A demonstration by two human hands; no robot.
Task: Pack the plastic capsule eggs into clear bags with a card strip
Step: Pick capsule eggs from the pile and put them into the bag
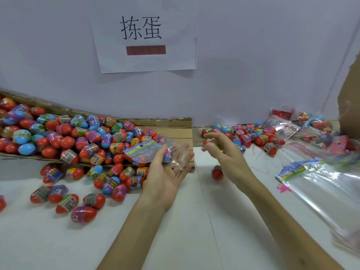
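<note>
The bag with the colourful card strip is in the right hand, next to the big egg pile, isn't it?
Not the right hand. The head view shows the bag in the left hand, next to the big egg pile; the right hand does not touch it.

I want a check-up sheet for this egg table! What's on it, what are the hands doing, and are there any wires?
Surface: white table.
Job's things: capsule eggs heaped on flattened cardboard at left, more loose in front; empty clear bags with card strips at right; filled bags at back right.
Clutter: lone red egg mid-table; small pink bit by the bags.
Hands: left hand palm up, holds a part-filled bag; right hand loosely curled, holding nothing that shows.
Cables: nothing seen.
Surroundings: pale wall, paper sign, brown board at the right edge.
</note>
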